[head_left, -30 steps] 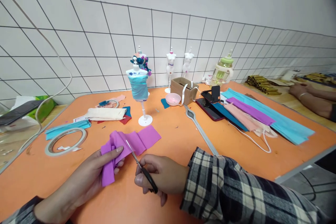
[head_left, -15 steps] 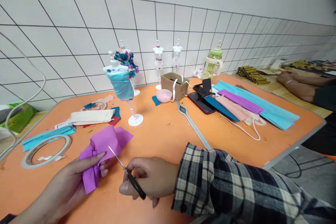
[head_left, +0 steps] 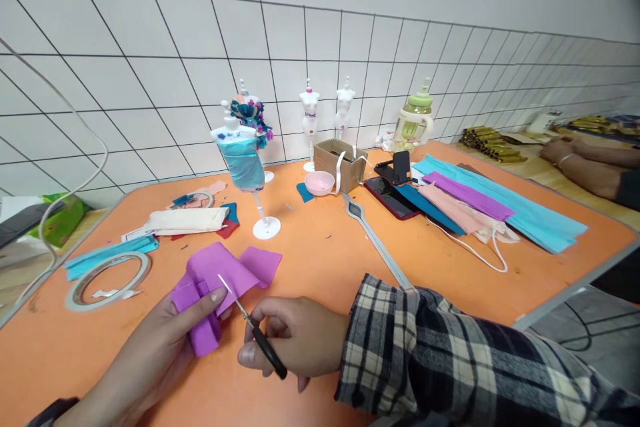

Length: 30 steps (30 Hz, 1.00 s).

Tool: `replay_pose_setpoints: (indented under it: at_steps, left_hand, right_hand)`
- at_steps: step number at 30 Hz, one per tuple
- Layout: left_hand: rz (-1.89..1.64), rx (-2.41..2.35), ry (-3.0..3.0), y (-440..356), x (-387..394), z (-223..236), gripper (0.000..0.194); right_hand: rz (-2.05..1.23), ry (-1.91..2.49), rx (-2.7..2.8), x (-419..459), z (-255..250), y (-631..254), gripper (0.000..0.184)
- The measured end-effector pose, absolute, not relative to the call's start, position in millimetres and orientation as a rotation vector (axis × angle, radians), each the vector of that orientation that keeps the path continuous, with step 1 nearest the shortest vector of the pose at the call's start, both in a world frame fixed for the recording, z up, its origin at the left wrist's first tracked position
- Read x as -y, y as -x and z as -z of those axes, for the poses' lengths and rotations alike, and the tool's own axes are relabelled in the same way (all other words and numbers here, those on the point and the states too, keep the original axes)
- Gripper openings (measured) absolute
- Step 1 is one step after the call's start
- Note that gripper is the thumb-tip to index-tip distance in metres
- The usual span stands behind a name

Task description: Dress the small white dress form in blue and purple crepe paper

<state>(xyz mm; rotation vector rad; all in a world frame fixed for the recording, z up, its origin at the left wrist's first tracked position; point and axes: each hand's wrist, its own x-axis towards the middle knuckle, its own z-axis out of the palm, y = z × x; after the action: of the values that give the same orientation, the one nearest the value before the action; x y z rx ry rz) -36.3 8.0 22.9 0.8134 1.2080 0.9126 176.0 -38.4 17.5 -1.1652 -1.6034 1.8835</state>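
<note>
My left hand (head_left: 173, 333) pinches a folded strip of purple crepe paper (head_left: 225, 277) that lies bunched on the orange table (head_left: 320, 260). My right hand (head_left: 295, 343), in a plaid sleeve, is closed round the black handles of small scissors (head_left: 253, 327). The blades point up and left, their tip just over the purple paper beside my left fingers. A small white mannequin in a blue paper dress (head_left: 245, 160) stands behind the paper.
A tape ring (head_left: 107, 273) and teal strips (head_left: 110, 253) lie at left. Cream fabric (head_left: 187, 219), a pink bowl (head_left: 319, 182), a cardboard box (head_left: 343, 163), a phone (head_left: 393, 197), coloured paper sheets (head_left: 500, 210) and a bottle (head_left: 413, 123) sit further back. Another person's arm (head_left: 590, 167) rests at far right.
The purple strip, stretched out a second ago, is now bunched shorter under my left hand. Both hands stay close together with the scissors at the paper; the view has shifted slightly.
</note>
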Motion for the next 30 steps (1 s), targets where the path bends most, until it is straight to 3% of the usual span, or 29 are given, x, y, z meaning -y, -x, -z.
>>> replay_pose_setpoints:
  at_steps: [11,23,30]
  left_hand:
    - [-1.030,-1.189,-0.709,27.8,-6.0,-27.0,0.057]
    - [-0.975,-1.164,-0.832,41.9,-9.3,-22.3,0.037]
    - [-0.973,-1.185,-0.841,42.6,-9.2,-23.5,0.039]
  right_hand:
    - [-1.918,1.120,1.476,35.5,-5.9,-172.0,0.042]
    - [-1.911,1.126,1.448,32.4,-6.6,-172.8,0.038]
    - [-1.938,1.142,1.503,32.2,-9.5,-175.6,0.045]
